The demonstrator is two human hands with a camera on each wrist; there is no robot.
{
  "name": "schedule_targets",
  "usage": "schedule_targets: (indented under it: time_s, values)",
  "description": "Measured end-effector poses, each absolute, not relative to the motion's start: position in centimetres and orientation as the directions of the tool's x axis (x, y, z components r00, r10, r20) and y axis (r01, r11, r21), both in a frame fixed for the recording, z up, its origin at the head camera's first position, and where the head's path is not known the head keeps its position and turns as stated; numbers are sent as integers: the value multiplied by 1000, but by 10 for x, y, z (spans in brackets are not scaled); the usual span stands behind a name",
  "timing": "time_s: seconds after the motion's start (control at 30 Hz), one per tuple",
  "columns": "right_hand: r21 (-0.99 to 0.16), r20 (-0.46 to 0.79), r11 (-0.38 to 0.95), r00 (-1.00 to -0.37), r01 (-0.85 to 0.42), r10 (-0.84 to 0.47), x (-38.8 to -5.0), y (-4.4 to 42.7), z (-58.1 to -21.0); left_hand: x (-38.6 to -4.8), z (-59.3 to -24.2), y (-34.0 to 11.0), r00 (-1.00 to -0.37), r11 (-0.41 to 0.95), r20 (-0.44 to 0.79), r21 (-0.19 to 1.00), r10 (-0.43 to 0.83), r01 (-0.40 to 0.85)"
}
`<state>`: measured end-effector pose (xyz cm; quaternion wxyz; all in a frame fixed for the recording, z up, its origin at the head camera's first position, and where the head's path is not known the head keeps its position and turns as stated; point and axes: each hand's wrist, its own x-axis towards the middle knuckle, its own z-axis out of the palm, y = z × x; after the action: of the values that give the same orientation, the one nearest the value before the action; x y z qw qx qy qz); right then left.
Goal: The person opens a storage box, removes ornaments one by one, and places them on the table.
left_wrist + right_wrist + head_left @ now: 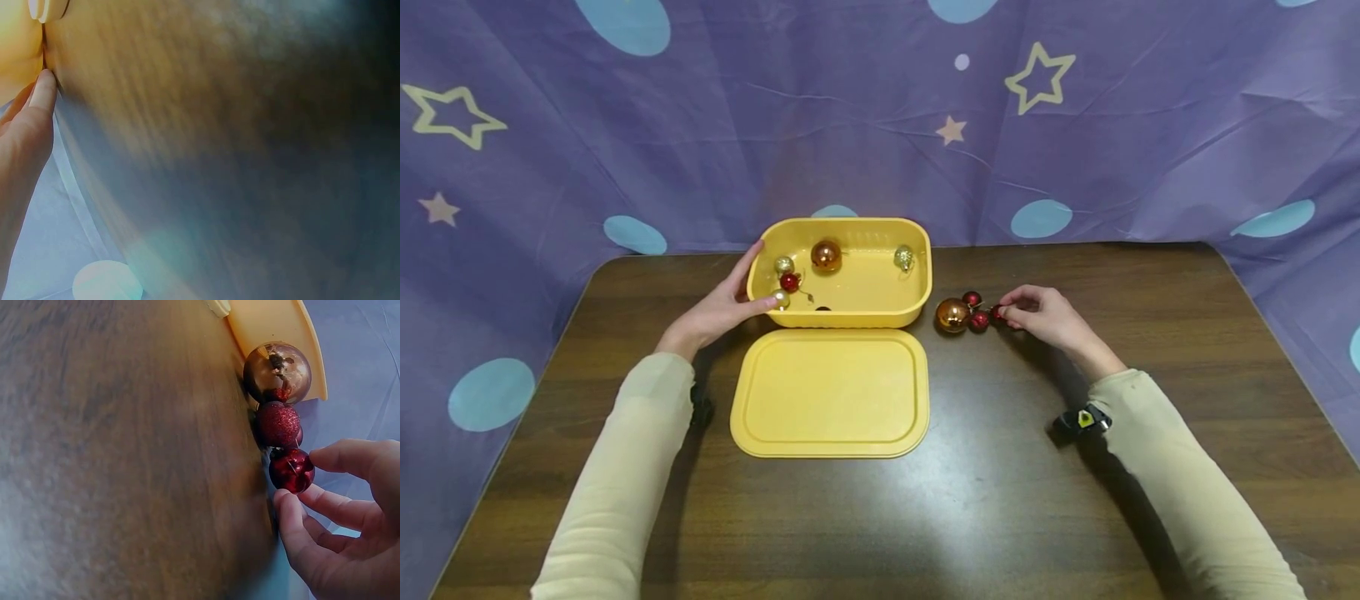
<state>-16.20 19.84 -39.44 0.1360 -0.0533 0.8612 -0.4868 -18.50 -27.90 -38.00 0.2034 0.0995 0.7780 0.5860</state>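
Observation:
On the left, my left hand [718, 307] grips the end of a yellow plastic box [865, 319], thumb over the near rim and fingers along the outer wall. Inside the box lie an orange Christmas bauble [826, 256], a small red bauble [789, 282] and several small gold ones [903, 257]. Right of the box, my right hand [1047, 315] pinches a shiny small red bauble [292, 470] between thumb and fingers at table level. Beside it sit a glittery red bauble [279, 424], another small red bauble [972, 298] and a larger copper-orange bauble [277, 372].
A yellow lid [830, 393] lies flat on the wooden table [985, 500], just in front of the box. Behind the table's far edge hangs a purple curtain [850, 125] with stars and blue dots.

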Motion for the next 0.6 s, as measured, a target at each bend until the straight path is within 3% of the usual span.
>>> schedule_targets:
  time_s: [0.6]
  values:
    - [-861, -173, 508, -952, 21, -254, -161, 198, -395, -185, -380, -279, -900, 315, -213, 945, 381, -90]
